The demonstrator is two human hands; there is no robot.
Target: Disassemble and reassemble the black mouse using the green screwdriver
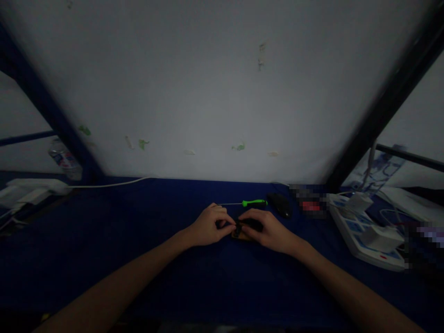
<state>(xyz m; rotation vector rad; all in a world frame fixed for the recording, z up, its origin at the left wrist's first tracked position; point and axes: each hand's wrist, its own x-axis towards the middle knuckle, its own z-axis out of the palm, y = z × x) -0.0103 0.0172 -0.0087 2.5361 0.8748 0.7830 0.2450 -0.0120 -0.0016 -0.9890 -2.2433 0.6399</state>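
Note:
My left hand (210, 226) and my right hand (267, 231) meet at the middle of the dark blue desk surface (138, 249). Between them, both hands hold a small black object (250, 225), which is too dark to make out in detail. Under it lies a small tan board (239, 236), partly hidden by my fingers. A green-handled screwdriver (255, 203) lies just beyond my hands, its thin shaft pointing left. A black computer mouse (280, 205) sits beyond my right hand.
A white power strip (360, 236) with plugs lies at the right, and a blurred red-and-dark object (310, 206) is near it. At the far left are a white cable (111, 185) and a plastic bottle (64, 159). A white wall rises behind the desk between dark frame posts.

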